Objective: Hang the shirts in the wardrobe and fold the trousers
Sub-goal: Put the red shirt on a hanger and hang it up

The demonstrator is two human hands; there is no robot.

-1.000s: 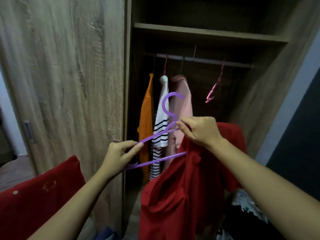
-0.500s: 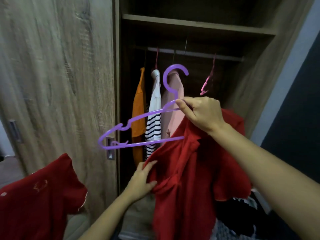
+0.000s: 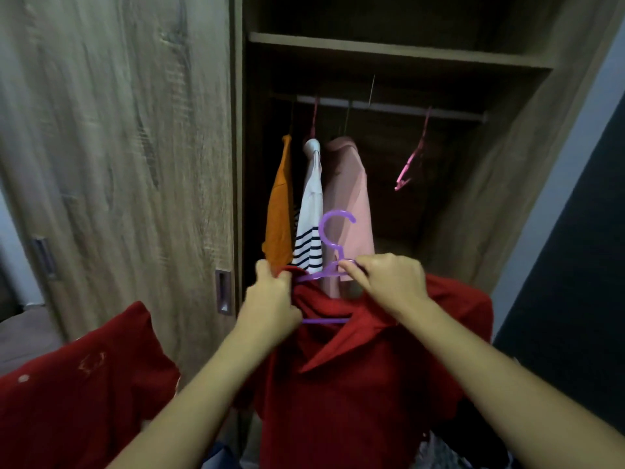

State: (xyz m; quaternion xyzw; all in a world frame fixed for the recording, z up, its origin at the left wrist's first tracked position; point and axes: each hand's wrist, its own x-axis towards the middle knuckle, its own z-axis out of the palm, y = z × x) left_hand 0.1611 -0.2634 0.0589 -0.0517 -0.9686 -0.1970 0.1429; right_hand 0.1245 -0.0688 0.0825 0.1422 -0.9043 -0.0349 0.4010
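Red shirt [image 3: 355, 394] hung in front of us, between our hands and just before the open wardrobe [image 3: 507, 184], its collar draped over a purple hanger [image 3: 333, 265]. Our left hand [image 3: 270, 306] was closed on the shirt's left shoulder, pinching the cloth at the hanger's end. Our right hand [image 3: 392, 282] pinched the hanger just below its hook, fingers curled over the shirt's other shoulder. The hanger's lower bar showed through the neck opening. At lower left a second red garment [image 3: 77, 394] lay near us. Beyond the hands, an orange shirt [image 3: 280, 211], a striped shirt [image 3: 309, 225] and a pink shirt [image 3: 348, 198] hung side by side from the rail [image 3: 389, 108]. An empty pink hanger [image 3: 411, 157] hung farther right on it, apart from them. The sliding door [image 3: 118, 147] stood to the left.
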